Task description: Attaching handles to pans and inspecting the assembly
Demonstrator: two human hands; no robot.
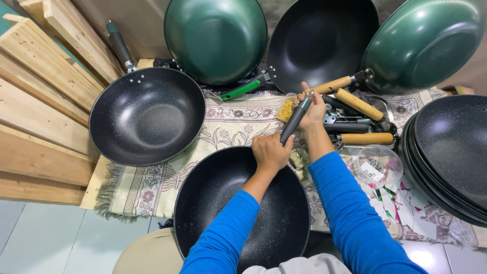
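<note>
The dark handle (296, 119) slants up and away from the near pan's rim (238, 155), left hand (270, 151) clasping its lower end, right hand (313, 109) fingers pinching its top

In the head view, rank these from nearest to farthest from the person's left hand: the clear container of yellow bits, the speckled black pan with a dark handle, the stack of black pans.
1. Clear container of yellow bits: just above the left hand, slightly right.
2. Speckled black pan with a dark handle: to the left.
3. Stack of black pans: far right edge.
</note>
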